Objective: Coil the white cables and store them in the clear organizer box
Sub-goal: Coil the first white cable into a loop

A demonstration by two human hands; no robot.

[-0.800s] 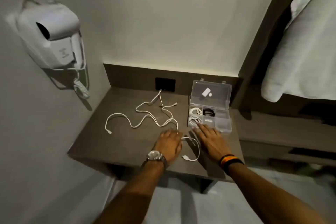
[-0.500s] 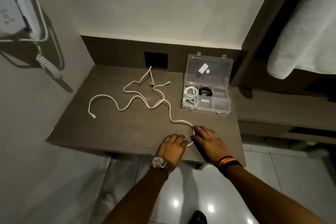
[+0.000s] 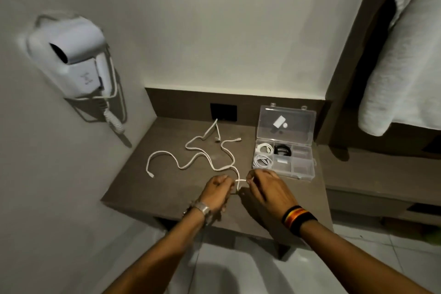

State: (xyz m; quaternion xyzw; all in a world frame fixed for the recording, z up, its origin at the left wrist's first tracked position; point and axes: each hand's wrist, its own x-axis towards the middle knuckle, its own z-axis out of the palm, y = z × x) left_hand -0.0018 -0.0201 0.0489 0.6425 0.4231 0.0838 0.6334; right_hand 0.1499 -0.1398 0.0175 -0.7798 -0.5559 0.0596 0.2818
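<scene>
A long white cable (image 3: 226, 150) snakes over the brown shelf (image 3: 133, 186); its near end rises off the surface between my hands. My left hand (image 3: 216, 192) and my right hand (image 3: 265, 187) both pinch that end, a short stretch spanning between them. A second white cable (image 3: 167, 157) loops to the left and ends in a plug near the shelf's left side. The clear organizer box (image 3: 301, 167) stands open at the right, with two coiled white cables (image 3: 263, 154) and a black coil (image 3: 282, 150) in its compartments.
A white hair dryer (image 3: 76, 62) hangs on the left wall with its curly cord. A black socket plate (image 3: 223, 112) sits in the back panel. A white towel (image 3: 403, 55) hangs at the right above a lower ledge. Tiled floor lies below the shelf's front edge.
Both hands have lifted from flat on the shelf and closed on the cable's near end, raising it. The head view has tilted up and down meanwhile.
</scene>
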